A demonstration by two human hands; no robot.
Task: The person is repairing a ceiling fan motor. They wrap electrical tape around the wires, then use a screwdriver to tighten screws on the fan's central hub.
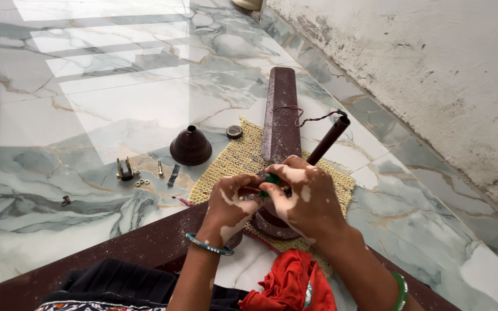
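A glossy marble floor (pixel 87 98) is being shown from the head camera, bordered on the right by a stained white wall (pixel 433 63). A woven mat (pixel 234 158) is being lain on by a dismantled ceiling fan, whose brown blades (pixel 280 112) are reaching out over the floor while its rod (pixel 328 140) with trailing wires is slanting up to the right. Over the fan's motor (pixel 269 222), a small green tool (pixel 270 179) is being gripped between both hands: the left hand (pixel 230 207) is being curled round one end, the right hand (pixel 309 198) clenched over the other. The motor is largely being hidden by the hands. A brown bell-shaped cover (pixel 191 145), a round cap (pixel 234 132) and loose screws and brackets (pixel 139 173) are lying well apart to the left. A red cloth (pixel 289 285) is being kept near the wrists.
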